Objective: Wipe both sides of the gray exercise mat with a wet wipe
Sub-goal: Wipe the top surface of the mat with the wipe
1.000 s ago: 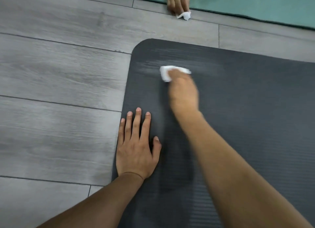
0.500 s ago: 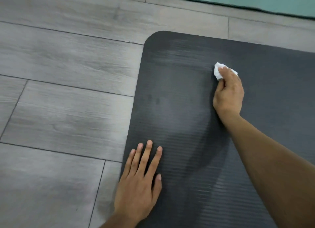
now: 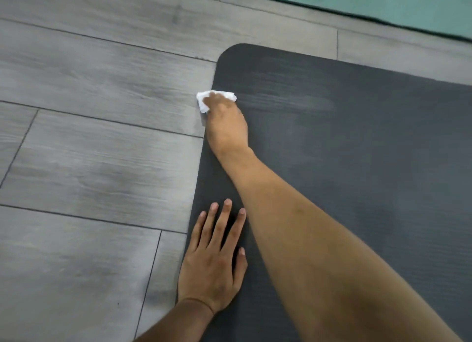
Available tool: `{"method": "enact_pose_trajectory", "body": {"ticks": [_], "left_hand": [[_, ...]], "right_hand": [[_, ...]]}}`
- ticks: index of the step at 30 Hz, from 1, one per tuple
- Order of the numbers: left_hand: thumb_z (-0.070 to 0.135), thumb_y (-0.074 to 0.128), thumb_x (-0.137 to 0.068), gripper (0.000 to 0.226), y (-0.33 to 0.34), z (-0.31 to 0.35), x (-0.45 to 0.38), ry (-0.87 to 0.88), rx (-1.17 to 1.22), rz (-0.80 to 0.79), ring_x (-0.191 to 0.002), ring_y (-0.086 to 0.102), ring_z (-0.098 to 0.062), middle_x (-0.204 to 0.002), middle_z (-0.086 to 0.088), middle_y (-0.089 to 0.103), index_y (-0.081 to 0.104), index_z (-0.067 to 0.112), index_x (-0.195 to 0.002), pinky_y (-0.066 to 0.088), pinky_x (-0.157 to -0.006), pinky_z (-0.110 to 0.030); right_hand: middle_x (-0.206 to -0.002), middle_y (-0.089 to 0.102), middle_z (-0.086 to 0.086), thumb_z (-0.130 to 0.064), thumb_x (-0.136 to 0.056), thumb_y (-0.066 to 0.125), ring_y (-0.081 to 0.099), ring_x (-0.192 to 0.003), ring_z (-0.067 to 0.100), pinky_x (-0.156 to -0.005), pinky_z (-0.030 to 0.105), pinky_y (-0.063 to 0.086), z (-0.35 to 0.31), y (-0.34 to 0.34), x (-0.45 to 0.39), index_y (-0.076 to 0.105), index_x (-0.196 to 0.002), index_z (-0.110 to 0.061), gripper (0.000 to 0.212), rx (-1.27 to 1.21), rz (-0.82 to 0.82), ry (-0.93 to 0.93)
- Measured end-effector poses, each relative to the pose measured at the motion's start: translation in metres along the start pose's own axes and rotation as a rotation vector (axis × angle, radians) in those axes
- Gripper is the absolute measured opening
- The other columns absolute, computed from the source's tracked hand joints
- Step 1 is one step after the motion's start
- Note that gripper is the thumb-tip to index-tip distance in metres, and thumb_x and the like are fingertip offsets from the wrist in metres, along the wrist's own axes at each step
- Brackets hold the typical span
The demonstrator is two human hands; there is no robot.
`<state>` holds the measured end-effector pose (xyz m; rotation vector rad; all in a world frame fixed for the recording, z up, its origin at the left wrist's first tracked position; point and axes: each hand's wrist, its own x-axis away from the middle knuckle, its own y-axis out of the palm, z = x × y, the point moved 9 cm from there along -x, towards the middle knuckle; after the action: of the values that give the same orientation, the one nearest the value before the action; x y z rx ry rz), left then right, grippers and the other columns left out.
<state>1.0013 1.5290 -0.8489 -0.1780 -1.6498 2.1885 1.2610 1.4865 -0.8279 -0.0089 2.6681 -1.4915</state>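
Observation:
The dark gray exercise mat (image 3: pixel 357 162) lies flat on the floor and fills the right half of the view, its rounded corner at the top. My right hand (image 3: pixel 226 127) holds a crumpled white wet wipe (image 3: pixel 203 100) against the mat's left edge; part of the wipe hangs over onto the floor. A pale damp streak runs to the right of the wipe across the mat. Lower down, my left hand (image 3: pixel 213 260) rests flat on the mat near the same edge, fingers straight and slightly spread.
Gray wood-look floor planks (image 3: pixel 89 162) lie to the left of the mat and beyond it. A teal mat (image 3: pixel 383 4) lies along the top right, apart from the gray one.
My right hand swept the wipe left from the mat's middle to its left edge, leaving a damp streak. The left hand stays flat on the mat. The view has shifted.

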Motion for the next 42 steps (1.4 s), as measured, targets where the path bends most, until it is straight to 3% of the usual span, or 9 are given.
{"method": "enact_pose_trajectory", "body": {"ticks": [3, 11, 18, 21, 25, 30, 33, 37, 42], "left_hand": [[0.037, 0.041, -0.098, 0.069, -0.003, -0.002, 0.0, -0.022, 0.001, 0.0, -0.158, 0.012, -0.028, -0.171, -0.006, 0.014, 0.024, 0.021, -0.162, 0.016, -0.125, -0.047], [0.037, 0.039, -0.1, 0.068, 0.0, -0.001, -0.001, -0.021, 0.003, 0.006, -0.158, 0.008, -0.028, -0.171, -0.007, 0.012, 0.02, 0.02, -0.163, 0.016, -0.125, -0.048], [0.036, 0.039, -0.099, 0.064, -0.001, -0.001, 0.001, -0.013, 0.011, 0.021, -0.157, 0.013, -0.029, -0.17, -0.009, 0.018, 0.032, 0.018, -0.16, 0.016, -0.126, -0.048], [0.037, 0.041, -0.099, 0.066, -0.001, -0.002, 0.001, -0.016, -0.002, 0.033, -0.158, 0.01, -0.027, -0.17, -0.008, 0.016, 0.027, 0.02, -0.161, 0.014, -0.127, -0.047], [0.038, 0.038, -0.1, 0.068, -0.001, -0.001, 0.001, -0.023, -0.021, 0.045, -0.158, 0.006, -0.025, -0.171, -0.006, 0.014, 0.02, 0.022, -0.163, 0.011, -0.128, -0.045], [0.039, 0.036, -0.1, 0.068, -0.001, 0.0, 0.001, -0.026, -0.029, 0.052, -0.158, 0.007, -0.026, -0.171, -0.007, 0.013, 0.019, 0.021, -0.163, 0.014, -0.127, -0.047], [0.038, 0.035, -0.1, 0.068, -0.002, 0.0, 0.001, -0.028, -0.03, 0.053, -0.158, 0.008, -0.027, -0.171, -0.007, 0.013, 0.02, 0.021, -0.163, 0.014, -0.127, -0.047], [0.037, 0.044, -0.097, 0.064, -0.001, -0.001, 0.001, -0.013, -0.018, 0.057, -0.157, 0.013, -0.029, -0.167, -0.011, 0.026, 0.032, 0.017, -0.157, 0.014, -0.126, -0.047], [0.037, 0.037, -0.099, 0.066, -0.003, -0.002, 0.001, -0.018, -0.001, 0.07, -0.158, 0.007, -0.025, -0.17, -0.006, 0.015, 0.023, 0.023, -0.162, 0.014, -0.127, -0.046]], "right_hand": [[-0.129, 0.06, -0.004, -0.015, -0.087, 0.036, 0.054, -0.119, 0.018, -0.096, 0.031, 0.046, 0.047, -0.033, 0.021, 0.063, -0.118, -0.022, 0.042, 0.094, -0.009, 0.012], [-0.124, 0.063, 0.009, -0.007, -0.086, 0.04, 0.057, -0.112, 0.032, -0.091, 0.03, 0.042, 0.196, -0.163, 0.122, 0.062, -0.113, -0.013, 0.036, 0.021, 0.393, 0.742], [-0.123, 0.066, 0.003, -0.001, -0.089, 0.047, 0.059, -0.113, 0.023, -0.091, 0.033, 0.047, 0.006, -0.02, 0.048, 0.069, -0.113, -0.015, 0.035, -0.116, 0.045, 0.124], [-0.125, 0.063, -0.006, -0.009, -0.092, 0.044, 0.054, -0.116, 0.013, -0.094, 0.033, 0.047, 0.007, -0.023, 0.05, 0.067, -0.113, -0.021, 0.034, -0.051, -0.011, -0.028], [-0.13, 0.061, -0.008, -0.018, -0.093, 0.044, 0.054, -0.122, 0.013, -0.103, 0.024, 0.039, 0.113, -0.094, 0.09, 0.065, -0.121, -0.029, 0.036, 0.014, 0.153, 0.192], [-0.116, 0.062, 0.014, 0.0, -0.079, 0.041, 0.053, -0.108, 0.035, -0.082, 0.031, 0.039, 0.187, -0.165, 0.146, 0.059, -0.11, -0.007, 0.036, 0.035, 0.392, 0.707], [-0.118, 0.066, 0.007, -0.002, -0.084, 0.048, 0.058, -0.108, 0.027, -0.084, 0.022, 0.038, 0.115, -0.119, 0.116, 0.068, -0.105, -0.01, 0.03, -0.039, 0.346, 0.505], [-0.123, 0.063, 0.004, 0.001, -0.089, 0.047, 0.055, -0.115, 0.024, -0.091, 0.036, 0.048, 0.003, -0.017, 0.082, 0.066, -0.11, -0.013, 0.032, -0.066, 0.033, 0.061], [-0.129, 0.06, -0.002, -0.008, -0.093, 0.047, 0.051, -0.12, 0.018, -0.1, 0.031, 0.042, 0.052, -0.049, 0.108, 0.063, -0.122, -0.02, 0.035, 0.084, 0.059, 0.026]]}}
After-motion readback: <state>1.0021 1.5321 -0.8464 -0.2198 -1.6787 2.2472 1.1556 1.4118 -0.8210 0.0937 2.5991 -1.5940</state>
